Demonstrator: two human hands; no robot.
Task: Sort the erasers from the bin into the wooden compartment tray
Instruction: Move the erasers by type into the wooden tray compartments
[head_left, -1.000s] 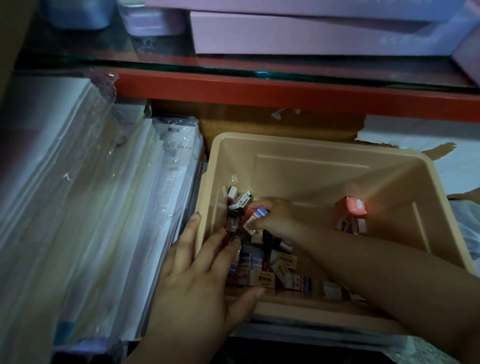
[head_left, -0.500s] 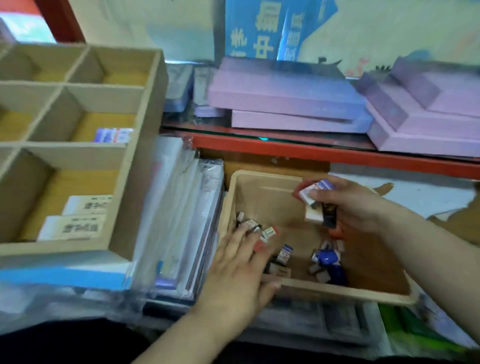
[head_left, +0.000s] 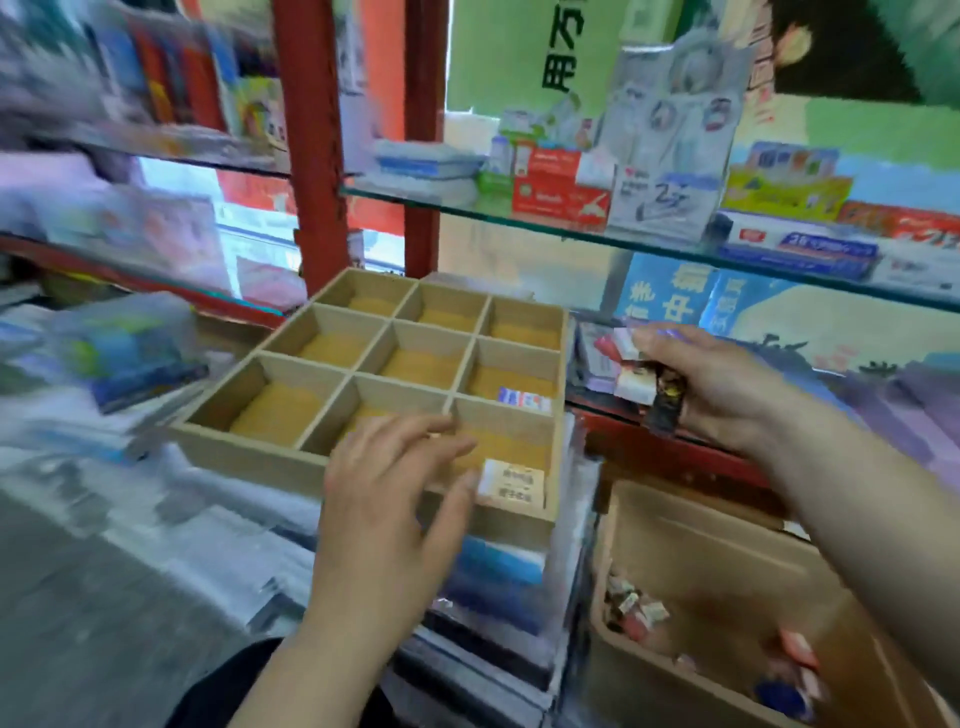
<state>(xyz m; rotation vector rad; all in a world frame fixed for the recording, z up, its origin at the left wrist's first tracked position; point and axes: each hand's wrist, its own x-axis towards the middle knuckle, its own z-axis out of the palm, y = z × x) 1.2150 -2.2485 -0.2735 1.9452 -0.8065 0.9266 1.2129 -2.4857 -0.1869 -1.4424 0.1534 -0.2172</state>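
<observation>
The wooden compartment tray (head_left: 322, 470) sits on stacked packets, centre left. A white eraser (head_left: 511, 483) lies in its near right compartment and a blue-and-red one (head_left: 524, 401) in the compartment behind. My left hand (head_left: 395, 488) hovers with fingers spread over the tray's near edge, holding nothing. My right hand (head_left: 711, 387) is raised to the right of the tray and grips a bunch of erasers (head_left: 641, 376), white, red and black. The beige bin (head_left: 654, 525) stands at the lower right with several loose erasers (head_left: 631, 605) on its floor.
Glass shelves (head_left: 571, 234) on red posts (head_left: 311, 156) carry boxed stationery behind and above the tray. Plastic-wrapped paper stacks (head_left: 498, 597) lie under the tray and to its left. Purple boxes (head_left: 914, 410) sit on the low shelf at the right.
The view swung up and left from the bin to the tray. My right hand lifted out of the bin with several erasers. My left hand left the bin's rim and moved over the tray.
</observation>
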